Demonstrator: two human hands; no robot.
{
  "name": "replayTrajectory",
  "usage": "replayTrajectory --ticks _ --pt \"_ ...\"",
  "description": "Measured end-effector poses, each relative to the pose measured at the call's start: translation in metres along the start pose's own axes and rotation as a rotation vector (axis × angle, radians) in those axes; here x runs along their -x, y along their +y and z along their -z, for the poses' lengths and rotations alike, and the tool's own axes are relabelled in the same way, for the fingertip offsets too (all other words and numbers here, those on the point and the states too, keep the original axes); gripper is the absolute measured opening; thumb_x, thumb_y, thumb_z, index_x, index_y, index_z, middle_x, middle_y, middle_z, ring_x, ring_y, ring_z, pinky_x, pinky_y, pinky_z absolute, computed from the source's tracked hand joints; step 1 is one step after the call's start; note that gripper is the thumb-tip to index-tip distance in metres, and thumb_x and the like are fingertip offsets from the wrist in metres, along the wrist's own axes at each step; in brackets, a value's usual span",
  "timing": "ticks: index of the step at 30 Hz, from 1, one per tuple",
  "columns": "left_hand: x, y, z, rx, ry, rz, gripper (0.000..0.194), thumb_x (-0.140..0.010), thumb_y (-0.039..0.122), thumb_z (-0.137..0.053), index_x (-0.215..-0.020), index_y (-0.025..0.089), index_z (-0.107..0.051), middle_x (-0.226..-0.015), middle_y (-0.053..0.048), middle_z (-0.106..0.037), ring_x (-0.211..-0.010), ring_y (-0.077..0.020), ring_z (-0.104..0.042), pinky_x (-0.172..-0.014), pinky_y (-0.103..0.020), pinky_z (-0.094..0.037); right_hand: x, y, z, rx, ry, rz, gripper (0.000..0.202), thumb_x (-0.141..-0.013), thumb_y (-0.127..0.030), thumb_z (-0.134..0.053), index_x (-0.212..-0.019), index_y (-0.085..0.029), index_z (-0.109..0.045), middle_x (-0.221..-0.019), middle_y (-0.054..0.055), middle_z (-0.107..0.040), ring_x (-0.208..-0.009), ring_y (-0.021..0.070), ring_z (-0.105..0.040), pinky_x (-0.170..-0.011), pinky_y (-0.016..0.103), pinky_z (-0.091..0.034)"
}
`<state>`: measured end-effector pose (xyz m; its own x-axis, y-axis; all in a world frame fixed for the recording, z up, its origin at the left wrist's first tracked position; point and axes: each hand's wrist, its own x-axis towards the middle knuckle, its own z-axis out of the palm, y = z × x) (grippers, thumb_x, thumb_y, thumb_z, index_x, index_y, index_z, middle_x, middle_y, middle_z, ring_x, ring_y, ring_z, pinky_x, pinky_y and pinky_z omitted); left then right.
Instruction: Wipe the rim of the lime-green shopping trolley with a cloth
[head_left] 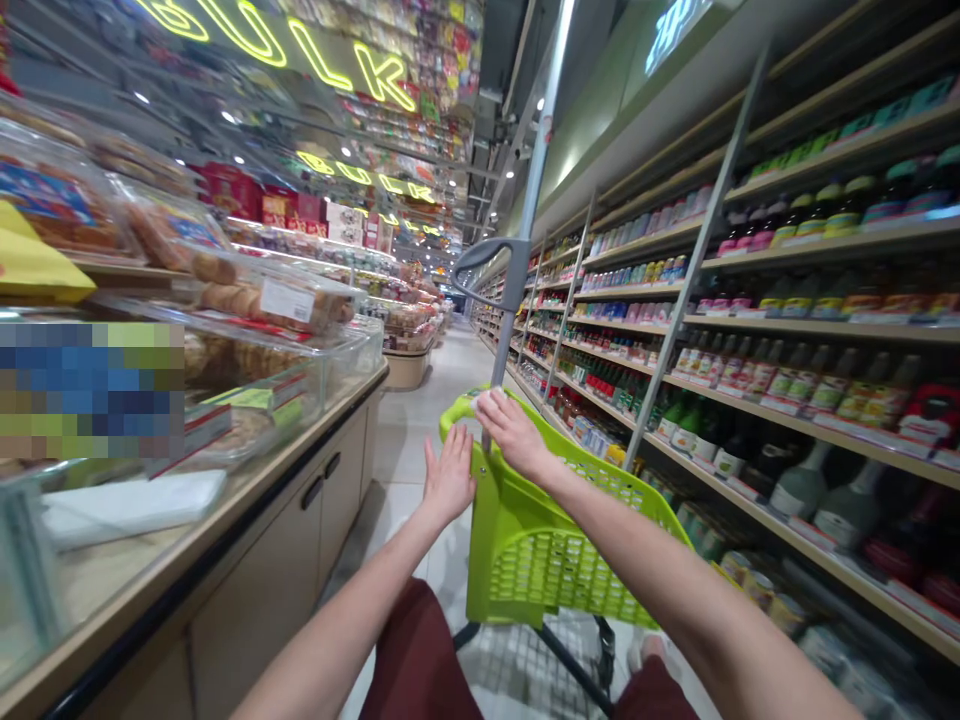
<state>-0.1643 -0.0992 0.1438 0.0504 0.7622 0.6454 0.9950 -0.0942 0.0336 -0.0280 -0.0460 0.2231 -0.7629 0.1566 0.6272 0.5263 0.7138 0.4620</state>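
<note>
A small lime-green shopping cart [570, 540] with perforated plastic sides stands in front of me. A tall grey pole [534, 170] rises from it and carries a grey looped handle [491, 272]. My right hand [516, 432] is at the cart's top rim beside the pole, its fingers closed on a small white tissue-like scrap [489, 399], partly hidden by the fingers. Close by, my left hand [450, 475] rests against the near left corner of the cart, fingers stretched out, with nothing visible in it.
Left of me runs a counter [247, 600] with packaged baked goods [262, 295] and glass bins. On the right, long shelves [795, 400] hold rows of bottles. A tiled aisle [450, 370] leads ahead past another display [409, 345]. My legs [420, 660] flank the cart's base.
</note>
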Motion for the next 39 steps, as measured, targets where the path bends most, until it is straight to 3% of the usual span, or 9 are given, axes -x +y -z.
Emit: replayTrajectory --ticks 7,13,16,20,22,25,29,32,39 --pt "0.028 -0.014 -0.015 -0.023 0.026 -0.035 0.061 -0.072 0.020 -0.040 -0.132 0.012 -0.029 -0.143 -0.009 -0.018 -0.132 -0.0227 -0.014 -0.104 -0.055 -0.010 0.081 -0.063 -0.063 -0.061 0.016 -0.063 0.035 -0.089 -0.014 -0.036 -0.122 -0.016 -0.047 -0.132 0.007 -0.041 -0.130 0.0204 -0.020 -0.100 0.042 -0.034" --pt "0.056 -0.006 -0.039 -0.014 -0.029 -0.069 0.060 -0.073 0.021 -0.039 -0.132 0.012 -0.029 -0.142 -0.010 -0.022 -0.131 -0.0232 -0.017 -0.103 -0.055 -0.012 0.139 -0.095 -0.082 -0.112 -0.209 -0.041 0.032 -0.089 -0.018 -0.038 -0.119 -0.017 -0.050 -0.128 0.007 -0.046 -0.123 0.0210 -0.034 -0.094 0.040 -0.040" --pt "0.062 -0.005 -0.044 -0.005 -0.025 -0.052 0.060 -0.073 0.022 -0.040 -0.131 0.011 -0.029 -0.141 -0.011 -0.022 -0.131 -0.0241 -0.017 -0.104 -0.054 -0.013 0.137 -0.093 -0.074 -0.151 -0.209 -0.065 0.034 -0.089 -0.017 -0.037 -0.120 -0.019 -0.049 -0.128 0.006 -0.046 -0.126 0.0193 -0.030 -0.095 0.039 -0.040" --pt "0.054 -0.007 -0.037 0.008 0.032 0.014 0.063 -0.073 0.021 -0.041 -0.133 0.010 -0.024 -0.141 -0.014 -0.022 -0.131 -0.0256 -0.017 -0.103 -0.055 -0.012 0.103 -0.067 -0.051 -0.136 0.002 -0.184 0.040 -0.088 -0.010 -0.031 -0.126 -0.017 -0.043 -0.134 0.007 -0.037 -0.131 0.0196 -0.014 -0.102 0.042 -0.029" --pt "0.050 -0.006 -0.034 0.016 0.046 0.024 0.064 -0.074 0.022 -0.040 -0.134 0.009 -0.021 -0.141 -0.015 -0.022 -0.131 -0.0259 -0.017 -0.103 -0.056 -0.011 0.095 -0.057 -0.049 -0.113 0.038 -0.218 0.041 -0.088 -0.010 -0.031 -0.127 -0.016 -0.042 -0.135 0.007 -0.036 -0.131 0.0196 -0.013 -0.103 0.042 -0.028" --pt "0.050 0.000 -0.035 0.020 0.037 -0.002 0.063 -0.075 0.022 -0.039 -0.134 0.008 -0.021 -0.141 -0.014 -0.021 -0.131 -0.0246 -0.017 -0.103 -0.056 -0.010 0.113 -0.063 -0.062 -0.099 -0.051 -0.161 0.038 -0.088 -0.012 -0.034 -0.125 -0.017 -0.044 -0.134 0.006 -0.038 -0.131 0.0209 -0.017 -0.102 0.043 -0.029" --pt "0.062 0.010 -0.046 0.028 -0.002 -0.057 0.063 -0.073 0.022 -0.040 -0.133 0.009 -0.025 -0.141 -0.013 -0.022 -0.132 -0.0244 -0.015 -0.104 -0.055 -0.010 0.166 -0.094 -0.088 -0.124 -0.272 -0.105 0.035 -0.089 -0.016 -0.037 -0.122 -0.018 -0.046 -0.131 0.006 -0.042 -0.126 0.0212 -0.029 -0.099 0.041 -0.035" --pt "0.068 0.015 -0.050 0.043 -0.029 -0.076 0.064 -0.071 0.020 -0.041 -0.132 0.009 -0.026 -0.141 -0.013 -0.022 -0.132 -0.0246 -0.016 -0.104 -0.055 -0.010 0.181 -0.103 -0.086 -0.162 -0.341 -0.124 0.034 -0.089 -0.018 -0.037 -0.121 -0.018 -0.048 -0.127 0.007 -0.047 -0.124 0.0203 -0.033 -0.097 0.038 -0.038" --pt "0.057 0.023 -0.040 0.071 -0.003 -0.057 0.064 -0.072 0.018 -0.039 -0.133 0.008 -0.023 -0.142 -0.013 -0.018 -0.132 -0.0241 -0.016 -0.103 -0.056 -0.011 0.127 -0.054 -0.045 -0.129 -0.007 -0.294 0.041 -0.087 -0.011 -0.034 -0.127 -0.017 -0.041 -0.135 0.006 -0.036 -0.131 0.0194 -0.013 -0.104 0.042 -0.026"
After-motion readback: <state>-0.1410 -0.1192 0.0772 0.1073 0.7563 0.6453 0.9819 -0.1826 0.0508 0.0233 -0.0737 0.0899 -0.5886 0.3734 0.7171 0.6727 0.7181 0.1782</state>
